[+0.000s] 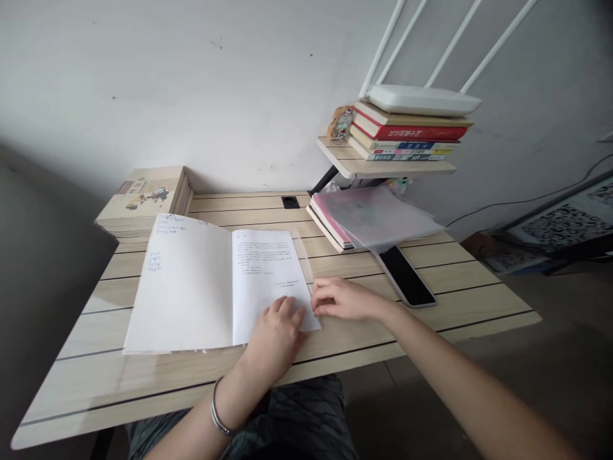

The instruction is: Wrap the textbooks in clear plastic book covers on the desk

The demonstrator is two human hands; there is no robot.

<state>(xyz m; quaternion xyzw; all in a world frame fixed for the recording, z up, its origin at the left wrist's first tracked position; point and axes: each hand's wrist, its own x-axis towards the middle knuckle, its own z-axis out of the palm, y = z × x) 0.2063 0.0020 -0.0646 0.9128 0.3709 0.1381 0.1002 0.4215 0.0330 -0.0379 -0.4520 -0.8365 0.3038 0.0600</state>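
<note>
An open white booklet [211,281] lies on the light wooden desk [431,319], printed text on its right page and faint blue handwriting on the left page. My left hand [278,329], a bracelet on its wrist, rests flat on the lower right corner of the right page. My right hand [342,299] lies just beside that corner, fingers bent, fingertips pinching the page's right edge.
A dark phone [407,276] lies right of my hands, partly under a clear plastic sleeve [383,217] on a stack of notebooks. A book stack [143,198] sits at the back left. A small shelf [383,167] carries books and a white device.
</note>
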